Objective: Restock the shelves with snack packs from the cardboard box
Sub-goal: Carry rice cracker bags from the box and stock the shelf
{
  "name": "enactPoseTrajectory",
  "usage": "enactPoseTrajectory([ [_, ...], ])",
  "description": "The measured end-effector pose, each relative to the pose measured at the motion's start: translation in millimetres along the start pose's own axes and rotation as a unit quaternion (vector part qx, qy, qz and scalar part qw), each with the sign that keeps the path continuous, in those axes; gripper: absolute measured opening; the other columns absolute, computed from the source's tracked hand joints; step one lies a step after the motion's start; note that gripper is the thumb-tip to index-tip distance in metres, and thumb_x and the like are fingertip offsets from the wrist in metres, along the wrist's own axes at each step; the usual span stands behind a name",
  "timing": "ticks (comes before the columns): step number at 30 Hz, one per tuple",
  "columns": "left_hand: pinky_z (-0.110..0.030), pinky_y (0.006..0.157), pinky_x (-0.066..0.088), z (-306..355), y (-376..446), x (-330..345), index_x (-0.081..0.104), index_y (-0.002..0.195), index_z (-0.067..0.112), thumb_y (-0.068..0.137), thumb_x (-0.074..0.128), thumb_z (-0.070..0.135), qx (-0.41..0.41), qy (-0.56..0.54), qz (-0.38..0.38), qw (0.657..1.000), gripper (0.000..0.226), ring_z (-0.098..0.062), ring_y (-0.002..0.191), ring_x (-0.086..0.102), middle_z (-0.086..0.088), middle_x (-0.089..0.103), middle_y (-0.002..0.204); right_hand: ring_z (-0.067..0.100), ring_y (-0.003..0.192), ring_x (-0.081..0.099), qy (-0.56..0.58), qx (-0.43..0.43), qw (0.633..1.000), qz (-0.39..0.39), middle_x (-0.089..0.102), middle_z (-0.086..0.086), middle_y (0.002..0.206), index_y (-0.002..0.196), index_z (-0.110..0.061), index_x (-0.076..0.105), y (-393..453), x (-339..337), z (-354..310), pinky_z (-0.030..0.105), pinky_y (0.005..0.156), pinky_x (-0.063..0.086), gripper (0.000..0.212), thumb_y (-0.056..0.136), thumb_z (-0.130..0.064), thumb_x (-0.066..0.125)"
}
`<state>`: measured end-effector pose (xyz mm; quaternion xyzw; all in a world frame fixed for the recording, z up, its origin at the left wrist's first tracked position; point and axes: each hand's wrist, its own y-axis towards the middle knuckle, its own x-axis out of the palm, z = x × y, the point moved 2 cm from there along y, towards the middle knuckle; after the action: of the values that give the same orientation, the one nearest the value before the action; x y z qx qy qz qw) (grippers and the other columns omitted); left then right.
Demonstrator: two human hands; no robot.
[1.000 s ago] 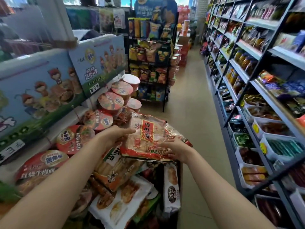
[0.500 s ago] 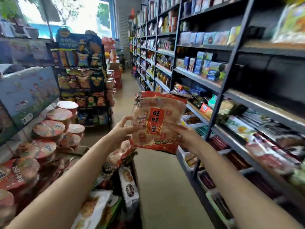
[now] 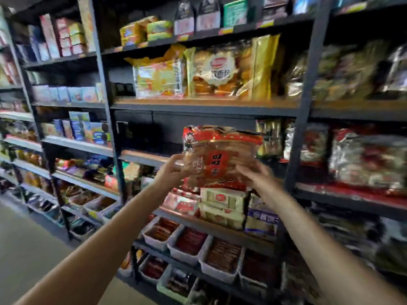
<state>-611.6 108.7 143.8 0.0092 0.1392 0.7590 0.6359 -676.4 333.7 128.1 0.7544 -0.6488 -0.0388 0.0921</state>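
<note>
Red snack pack (image 3: 217,157) upright | left hand (image 3: 170,172), right hand (image 3: 256,178) grip sides

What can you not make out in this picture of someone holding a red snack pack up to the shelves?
Head view only:
- Cardboard box: out of frame.
- Bottom of the red snack pack: hidden behind the left hand and right hand.
- Price tags on the shelf edge: blurred, unreadable.
- Goods at the far right: smeared by motion.
</note>
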Motion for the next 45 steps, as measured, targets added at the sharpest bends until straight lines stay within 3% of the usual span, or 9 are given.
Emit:
enactPoseTrajectory([
  [8, -0.017, 0.061, 0.047, 45, 82, 209, 0.055, 0.107, 0.030, 0.085, 0.063, 0.005, 0.130, 0.002, -0.172, 0.976, 0.034, -0.006, 0.067, 0.059, -0.004, 0.062, 0.084, 0.016, 0.081, 0.065, -0.018, -0.088, 0.981, 0.174, 0.070, -0.002, 0.096, 0.097, -0.029, 0.059, -6, -216, -39, 0.031, 0.082, 0.048, 0.022, 0.080, -0.018, 0.068],
  [13, -0.019, 0.059, 0.045, 36, 138, 266, 0.058, 0.091, 0.023, 0.089, 0.054, 0.005, 0.067, -0.097, -0.042, 0.992, 0.018, -0.011, 0.068, 0.057, -0.002, 0.061, 0.081, 0.007, 0.069, 0.056, -0.153, -0.115, 0.926, 0.324, 0.062, -0.005, 0.082, 0.104, -0.023, 0.057, 9, -296, -38, 0.021, 0.067, 0.046, 0.032, 0.077, -0.028, 0.073],
  [15, -0.022, 0.059, 0.046, 25, 162, 271, 0.058, 0.091, 0.017, 0.090, 0.052, 0.005, 0.025, -0.125, 0.014, 0.992, 0.013, -0.015, 0.068, 0.058, -0.008, 0.062, 0.085, 0.009, 0.063, 0.057, -0.198, -0.120, 0.910, 0.344, 0.062, -0.004, 0.076, 0.103, -0.016, 0.059, 23, -303, -36, 0.013, 0.053, 0.047, 0.033, 0.076, -0.028, 0.075],
  [20, -0.015, 0.045, 0.042, 3, 202, 279, 0.055, 0.094, 0.012, 0.092, 0.050, 0.005, -0.038, -0.141, 0.032, 0.989, 0.008, -0.006, 0.053, 0.058, -0.002, 0.056, 0.078, 0.019, 0.070, 0.060, -0.379, -0.179, 0.841, 0.341, 0.065, 0.002, 0.076, 0.078, -0.023, 0.059, 65, -294, -26, 0.029, 0.069, 0.048, 0.025, 0.070, -0.037, 0.078],
  [28, -0.022, 0.062, 0.044, -13, 245, 310, 0.044, 0.133, 0.022, 0.096, 0.042, 0.005, -0.005, 0.002, -0.202, 0.979, 0.041, -0.016, 0.090, 0.054, -0.005, 0.058, 0.112, 0.016, 0.053, 0.063, -0.433, -0.180, 0.812, 0.347, 0.064, -0.002, 0.063, 0.086, -0.008, 0.068, 85, -285, -14, 0.029, 0.057, 0.054, 0.030, 0.075, -0.035, 0.074],
  [31, -0.029, 0.070, 0.049, -17, 265, 323, 0.054, 0.124, 0.015, 0.094, 0.045, 0.003, -0.034, -0.026, -0.263, 0.964, 0.033, -0.019, 0.083, 0.059, -0.004, 0.065, 0.094, 0.015, 0.063, 0.064, -0.449, -0.185, 0.797, 0.360, 0.068, 0.001, 0.072, 0.087, -0.003, 0.069, 82, -284, -5, 0.015, 0.060, 0.048, 0.031, 0.073, -0.030, 0.076],
  [34, -0.024, 0.058, 0.050, -21, 282, 335, 0.059, 0.092, 0.014, 0.094, 0.045, 0.004, -0.045, -0.025, -0.305, 0.951, 0.017, -0.011, 0.062, 0.062, 0.006, 0.068, 0.062, 0.007, 0.074, 0.060, -0.420, -0.138, 0.814, 0.377, 0.062, -0.007, 0.079, 0.091, -0.008, 0.068, 82, -281, 11, -0.001, 0.065, 0.033, 0.030, 0.072, -0.029, 0.078],
  [38, -0.014, 0.048, 0.049, -22, 299, 342, 0.054, 0.077, 0.016, 0.095, 0.043, 0.003, -0.017, 0.006, -0.339, 0.941, 0.025, 0.001, 0.044, 0.059, 0.011, 0.064, 0.047, 0.009, 0.077, 0.062, -0.411, -0.096, 0.826, 0.375, 0.070, 0.004, 0.080, 0.088, -0.006, 0.071, 99, -279, 20, 0.011, 0.075, 0.041, 0.029, 0.075, -0.032, 0.075],
  [45, -0.027, 0.075, 0.056, -40, 324, 341, 0.060, 0.110, 0.005, 0.093, 0.053, 0.011, -0.019, 0.051, -0.353, 0.934, 0.019, -0.017, 0.085, 0.065, -0.009, 0.066, 0.099, 0.013, 0.059, 0.067, -0.379, -0.049, 0.860, 0.339, 0.071, 0.001, 0.074, 0.106, -0.011, 0.068, 123, -276, 37, 0.013, 0.060, 0.052, 0.037, 0.080, -0.037, 0.067],
])
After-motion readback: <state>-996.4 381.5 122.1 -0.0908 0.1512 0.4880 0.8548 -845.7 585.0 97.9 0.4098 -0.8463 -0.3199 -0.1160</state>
